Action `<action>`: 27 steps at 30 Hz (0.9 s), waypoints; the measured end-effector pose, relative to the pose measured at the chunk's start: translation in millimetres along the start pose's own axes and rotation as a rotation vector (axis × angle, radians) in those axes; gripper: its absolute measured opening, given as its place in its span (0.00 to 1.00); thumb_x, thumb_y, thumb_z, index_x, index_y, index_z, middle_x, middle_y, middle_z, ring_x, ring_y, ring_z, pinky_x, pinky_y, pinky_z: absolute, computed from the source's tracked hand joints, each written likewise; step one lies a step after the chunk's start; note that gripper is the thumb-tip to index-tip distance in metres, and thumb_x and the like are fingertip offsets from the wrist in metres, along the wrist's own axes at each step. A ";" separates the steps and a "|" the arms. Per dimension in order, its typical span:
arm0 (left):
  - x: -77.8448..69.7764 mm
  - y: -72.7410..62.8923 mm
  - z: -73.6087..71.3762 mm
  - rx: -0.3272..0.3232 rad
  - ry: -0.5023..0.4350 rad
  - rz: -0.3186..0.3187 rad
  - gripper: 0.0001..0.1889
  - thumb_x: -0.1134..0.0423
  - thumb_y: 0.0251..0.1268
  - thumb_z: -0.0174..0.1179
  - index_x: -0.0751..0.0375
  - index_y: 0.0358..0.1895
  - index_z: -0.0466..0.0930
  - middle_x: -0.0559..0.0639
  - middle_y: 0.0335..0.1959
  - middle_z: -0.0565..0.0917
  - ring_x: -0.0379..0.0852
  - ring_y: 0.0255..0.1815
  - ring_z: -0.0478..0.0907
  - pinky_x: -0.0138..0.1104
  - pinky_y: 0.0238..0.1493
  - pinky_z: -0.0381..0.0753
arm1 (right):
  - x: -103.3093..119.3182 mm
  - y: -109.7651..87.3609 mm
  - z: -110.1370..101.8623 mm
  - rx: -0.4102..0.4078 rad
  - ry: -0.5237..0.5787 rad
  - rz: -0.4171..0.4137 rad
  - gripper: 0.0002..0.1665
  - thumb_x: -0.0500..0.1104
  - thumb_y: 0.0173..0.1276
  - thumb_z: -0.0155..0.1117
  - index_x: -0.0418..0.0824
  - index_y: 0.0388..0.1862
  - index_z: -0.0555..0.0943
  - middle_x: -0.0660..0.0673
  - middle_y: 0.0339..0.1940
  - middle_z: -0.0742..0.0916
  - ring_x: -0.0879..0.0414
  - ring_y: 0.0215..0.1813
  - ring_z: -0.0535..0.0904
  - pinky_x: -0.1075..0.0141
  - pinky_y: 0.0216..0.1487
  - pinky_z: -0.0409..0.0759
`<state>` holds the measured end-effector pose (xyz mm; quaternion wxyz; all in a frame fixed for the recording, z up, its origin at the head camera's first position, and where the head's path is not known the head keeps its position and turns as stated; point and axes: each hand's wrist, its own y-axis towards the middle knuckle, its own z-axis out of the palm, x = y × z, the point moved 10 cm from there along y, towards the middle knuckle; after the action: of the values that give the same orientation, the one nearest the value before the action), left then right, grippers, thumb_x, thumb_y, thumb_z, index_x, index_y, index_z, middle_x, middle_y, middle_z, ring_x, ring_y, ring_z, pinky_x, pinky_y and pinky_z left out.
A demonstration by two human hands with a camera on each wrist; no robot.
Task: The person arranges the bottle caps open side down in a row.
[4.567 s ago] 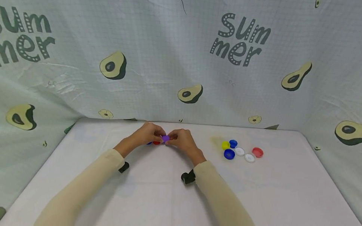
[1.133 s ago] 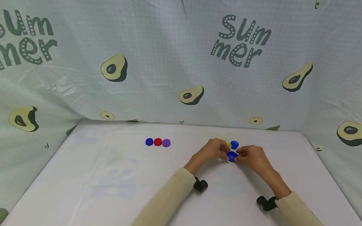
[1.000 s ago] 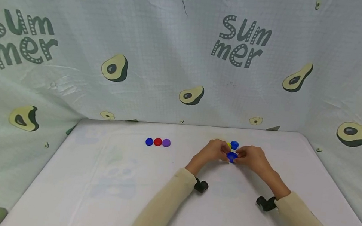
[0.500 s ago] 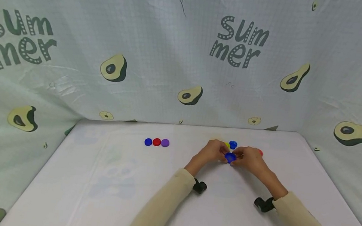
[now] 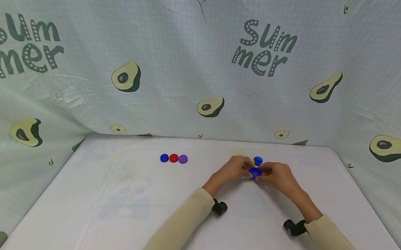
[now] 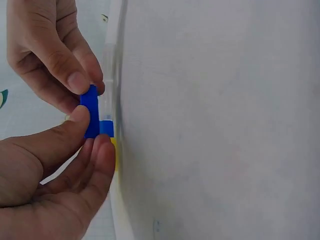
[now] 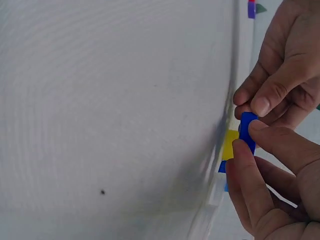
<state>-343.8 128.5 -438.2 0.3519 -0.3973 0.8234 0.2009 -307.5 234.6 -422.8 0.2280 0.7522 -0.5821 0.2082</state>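
A dark blue bottle cap (image 5: 255,173) is pinched between both hands at the right back of the white table. My left hand (image 5: 236,168) holds its left side, and my right hand (image 5: 278,177) grips the right side. Seen edge-on, the blue bottle cap (image 6: 91,112) stands between thumbs and fingertips in the left wrist view. Just behind it lie a second blue cap (image 5: 258,161) and a yellow cap (image 5: 252,161), partly covered by the left fingers. A sliver of a red cap (image 5: 290,170) peeks past the right hand, which hides the rest.
Toward the left back, a blue cap (image 5: 164,158), a red cap (image 5: 174,158) and a purple cap (image 5: 183,159) lie side by side in a row. A printed cloth (image 5: 172,109) hangs behind the table (image 5: 127,228).
Both hands have left the purple cap at the end of the row and moved right, taking hold of the dark blue cap. Over the last second they shift only slightly.
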 end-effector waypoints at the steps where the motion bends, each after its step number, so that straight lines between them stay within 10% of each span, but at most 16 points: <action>1: -0.1 -1.3 -1.5 -0.007 -0.008 -0.001 0.15 0.68 0.64 0.70 0.67 0.52 0.84 0.55 0.48 0.87 0.43 0.47 0.83 0.25 0.46 0.81 | -0.4 -0.7 -1.1 -0.003 0.018 0.005 0.22 0.40 0.63 0.76 0.29 0.53 0.84 0.38 0.43 0.90 0.47 0.45 0.87 0.56 0.44 0.86; 10: -5.6 -12.8 -17.9 -0.081 -0.172 0.035 0.18 0.66 0.69 0.66 0.65 0.59 0.81 0.56 0.55 0.85 0.44 0.48 0.84 0.27 0.44 0.84 | -3.0 -2.2 -10.8 -0.097 0.129 -0.007 0.26 0.40 0.66 0.75 0.32 0.60 0.81 0.35 0.52 0.88 0.41 0.52 0.86 0.50 0.50 0.85; 27: -19.8 -27.9 -39.9 -0.165 -0.173 0.189 0.18 0.65 0.67 0.67 0.61 0.59 0.82 0.53 0.56 0.83 0.42 0.49 0.83 0.25 0.52 0.81 | 15.6 -7.2 -22.0 -0.161 0.232 -0.161 0.24 0.40 0.68 0.73 0.34 0.61 0.82 0.38 0.54 0.88 0.48 0.51 0.87 0.63 0.52 0.85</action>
<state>-329.6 97.4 -398.2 0.3671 -0.3268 0.8045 0.3335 -297.9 236.9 -396.7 0.3690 0.7468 -0.5044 0.2272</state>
